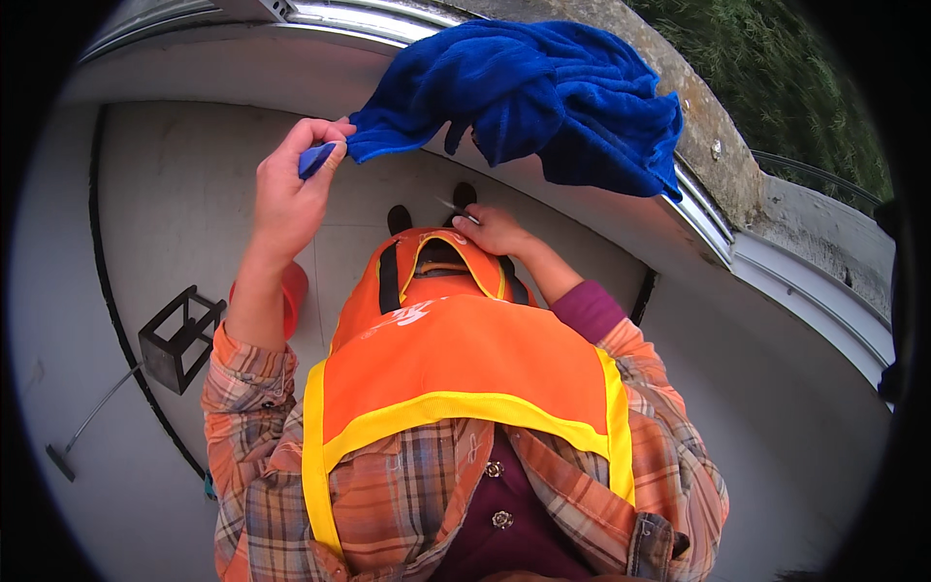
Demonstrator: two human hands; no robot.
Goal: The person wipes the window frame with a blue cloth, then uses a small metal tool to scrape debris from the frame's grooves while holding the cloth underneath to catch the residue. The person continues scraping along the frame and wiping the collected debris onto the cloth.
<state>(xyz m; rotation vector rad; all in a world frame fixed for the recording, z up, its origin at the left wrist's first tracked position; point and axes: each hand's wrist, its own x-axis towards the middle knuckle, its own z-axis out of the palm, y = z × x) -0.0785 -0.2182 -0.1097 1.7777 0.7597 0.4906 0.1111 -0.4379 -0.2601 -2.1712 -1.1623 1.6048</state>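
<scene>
My left hand (296,184) is closed on one corner of a blue cloth (524,92), and a bit of blue pokes out between the fingers. The cloth spreads in loose folds from that hand across the window frame and sill. Lower down, in front of the orange apron (465,359), my right hand (493,233) grips a slim tool (460,210) with a thin, pale, pointed end. Its exact kind is too small to tell. The right hand is apart from the cloth.
A metal window track (810,296) curves along the rough concrete ledge (742,184), with greenery outside. On the left stand a dark stool (175,354) and a red bucket (294,291), partly hidden by my left forearm. A long-handled tool (97,417) lies by the stool.
</scene>
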